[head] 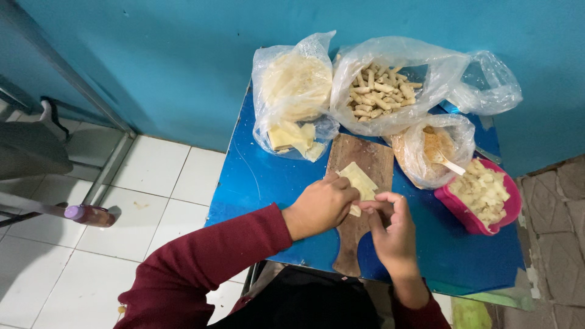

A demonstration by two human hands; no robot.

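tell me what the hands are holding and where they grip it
Both hands pinch a pale dough wrapper on the wooden board: the left hand at its near left edge, the right hand at its near right corner.

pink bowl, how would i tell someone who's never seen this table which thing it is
Start at the blue table against the blue wall and go to its right edge, past the wooden board where the two hands fold a pale wrapper. The pink bowl sits there, heaped with pale diced chunks. It is the only rigid, coloured container; its neighbours are all clear plastic bags.
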